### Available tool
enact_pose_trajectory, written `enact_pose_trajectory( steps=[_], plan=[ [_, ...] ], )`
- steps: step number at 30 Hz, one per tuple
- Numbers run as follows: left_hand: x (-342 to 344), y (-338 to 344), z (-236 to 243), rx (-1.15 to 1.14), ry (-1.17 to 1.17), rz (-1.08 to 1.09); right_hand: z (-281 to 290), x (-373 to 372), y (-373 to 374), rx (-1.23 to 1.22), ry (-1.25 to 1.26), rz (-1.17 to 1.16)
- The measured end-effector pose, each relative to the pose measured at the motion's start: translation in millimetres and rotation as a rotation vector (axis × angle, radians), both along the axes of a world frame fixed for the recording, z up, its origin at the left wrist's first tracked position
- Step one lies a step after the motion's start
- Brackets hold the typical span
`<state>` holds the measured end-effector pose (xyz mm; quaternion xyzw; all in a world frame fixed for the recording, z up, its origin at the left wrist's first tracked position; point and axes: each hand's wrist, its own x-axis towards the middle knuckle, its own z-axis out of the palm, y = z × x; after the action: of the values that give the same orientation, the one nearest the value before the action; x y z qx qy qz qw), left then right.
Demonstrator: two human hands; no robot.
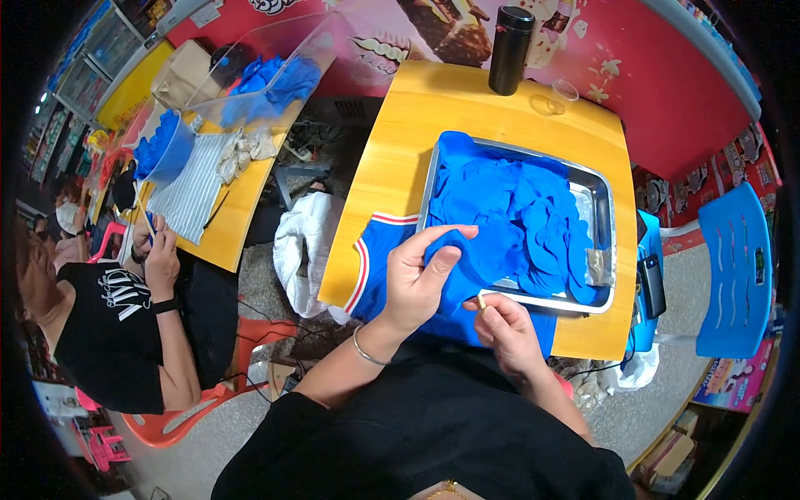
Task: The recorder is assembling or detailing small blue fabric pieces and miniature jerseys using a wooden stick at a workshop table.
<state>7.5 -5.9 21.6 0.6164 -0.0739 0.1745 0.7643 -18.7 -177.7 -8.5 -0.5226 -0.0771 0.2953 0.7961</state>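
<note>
My left hand [414, 287] is closed on a thin blue fabric piece [468, 260], with the thumb on its near side. A metal bangle circles that wrist. Close beside it, my right hand [510, 335] pinches a small pale stick-like thing [481, 301] at the lower edge of the piece; its far end is hidden. Just beyond both hands stands a metal tray [606, 250] heaped with blue fabric pieces [517, 196]. Beneath the tray and my hands a blue garment with red and white trim [363, 271] lies on the yellow table [400, 142].
A black bottle [511, 52] and a clear cup [562, 96] stand at the table's far side. On the right is a blue chair [733, 267]. To the left a person [117, 325] works at another table, with a clear bin [312, 50] and a blue-filled tub [171, 158].
</note>
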Motion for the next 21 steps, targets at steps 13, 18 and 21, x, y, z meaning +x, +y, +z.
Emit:
enact_pose_trajectory(
  steps=[13, 18, 21],
  plan=[
    [-5.0, 8.7, 9.3, 0.084, 0.020, -0.209, 7.6, 3.0, -5.7, -0.408, -0.476, -0.188],
    [-5.1, 2.9, 2.3, -0.002, 0.017, -0.128, 2.5, -1.6, 1.1, 0.018, -0.087, -0.063],
    [-2.5, 6.6, 3.7, 0.086, -0.110, -0.101, 4.6, -1.3, 0.9, -0.188, -0.278, -0.147]
  ],
)
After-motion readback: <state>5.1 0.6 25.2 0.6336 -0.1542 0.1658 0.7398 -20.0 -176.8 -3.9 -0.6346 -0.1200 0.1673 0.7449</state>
